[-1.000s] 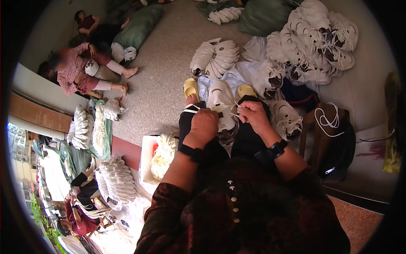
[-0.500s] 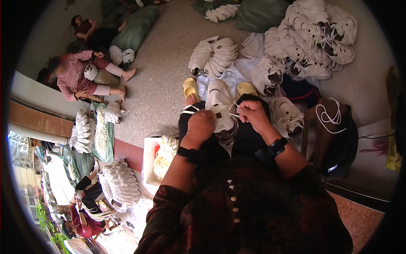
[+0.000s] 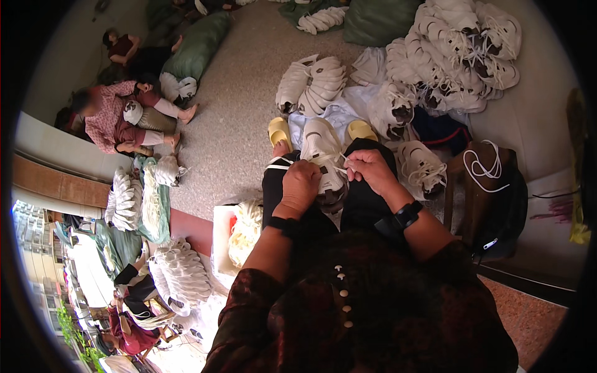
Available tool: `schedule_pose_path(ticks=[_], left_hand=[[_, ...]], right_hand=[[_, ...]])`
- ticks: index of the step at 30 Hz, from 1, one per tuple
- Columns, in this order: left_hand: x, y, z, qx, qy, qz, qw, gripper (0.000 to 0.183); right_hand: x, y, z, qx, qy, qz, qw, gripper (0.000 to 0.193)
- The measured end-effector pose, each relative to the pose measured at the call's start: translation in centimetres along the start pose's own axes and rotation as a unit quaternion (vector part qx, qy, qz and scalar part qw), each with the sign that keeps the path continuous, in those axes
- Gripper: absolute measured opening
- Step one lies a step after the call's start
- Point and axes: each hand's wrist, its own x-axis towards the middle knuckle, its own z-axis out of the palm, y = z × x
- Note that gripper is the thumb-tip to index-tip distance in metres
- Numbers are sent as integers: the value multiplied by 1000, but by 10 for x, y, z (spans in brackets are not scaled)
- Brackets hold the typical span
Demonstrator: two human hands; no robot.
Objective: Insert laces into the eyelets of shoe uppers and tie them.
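Observation:
Between my knees is a white shoe upper (image 3: 321,138) with perforated panels and a dark opening toward me. My left hand (image 3: 302,183), closed, is at the left side of the upper. White lace shows beside its knuckles, and the fingertips are hidden. At the upper's right side, the thumb and fingers of my right hand (image 3: 369,170) pinch a white shoelace (image 3: 339,166). The lace runs across the upper between both hands.
A heap of laced white uppers (image 3: 460,53) lies ahead right, and nested uppers (image 3: 314,84) lie ahead. Left of me is a white box (image 3: 222,239) of laces. A stool (image 3: 476,158) with a lace on top stands at right. Several people (image 3: 115,115) sit on the left.
My left hand has moved right, closer to my right hand, so the gap between them is smaller. My right hand has hardly moved. The view has shifted slightly.

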Motion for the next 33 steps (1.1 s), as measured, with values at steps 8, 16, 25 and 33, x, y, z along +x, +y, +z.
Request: schedule_pose_path(ticks=[8, 16, 25, 33], left_hand=[[-9, 5, -3, 77, 54, 66, 993, 2], [-9, 14, 1, 151, 73, 92, 982, 1], [0, 11, 6, 141, 97, 79, 982, 4], [19, 35, -1, 251, -101, 101, 958, 6]], right_hand=[[-2, -2, -1, 1, 15, -6, 1000, 14], [-3, 1, -2, 0, 16, -8, 1000, 13], [1, 0, -1, 7, 21, -8, 1000, 13], [6, 4, 6, 14, 35, -15, 999, 12]])
